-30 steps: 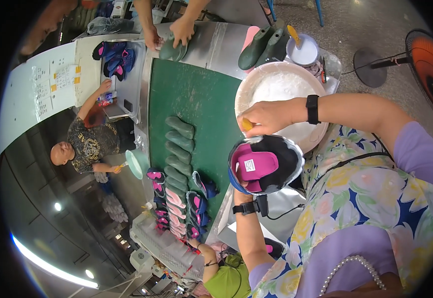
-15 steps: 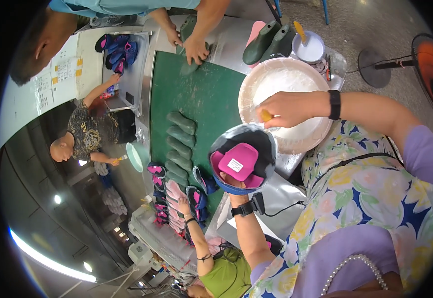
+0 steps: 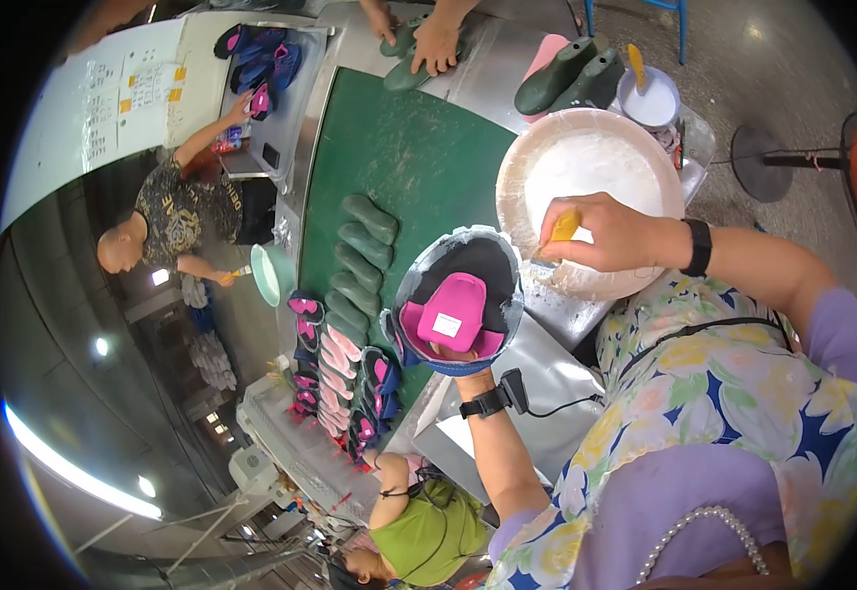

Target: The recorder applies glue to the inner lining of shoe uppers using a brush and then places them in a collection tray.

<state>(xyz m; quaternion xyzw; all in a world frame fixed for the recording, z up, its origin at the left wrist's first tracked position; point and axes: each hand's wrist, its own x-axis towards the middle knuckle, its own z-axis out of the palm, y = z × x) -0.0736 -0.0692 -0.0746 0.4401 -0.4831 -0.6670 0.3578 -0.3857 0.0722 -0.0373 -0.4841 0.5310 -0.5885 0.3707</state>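
Above the left hand (image 3: 476, 380), head view: blue shoe upper (image 3: 460, 300), mouth turned to the camera. Left fingers pinch its lower wall; most of the grip is behind the fabric, can't tell exact contact. Probably held from that side to leave the rest of the rim exposed.

Right hand (image 3: 613, 232): fingers curled, pinching a yellow-handled brush (image 3: 566, 225), just right of the upper, apparently apart from it. Pale pink basin (image 3: 509, 182) of white paste (image 3: 586, 162) sits under and beyond those fingers, likely for short reach and local drips. Small pot (image 3: 651, 124) with a second brush (image 3: 637, 64) is farther past them. Green foot forms (image 3: 368, 246) lie in a row on the green counter (image 3: 419, 147), left of the left fingers, presumably lined up for easy picking.

Upper's look: oval mouth, dark lining, magenta panel (image 3: 453, 310), white label (image 3: 447, 325), rim ragged, whitish, seemingly coated.
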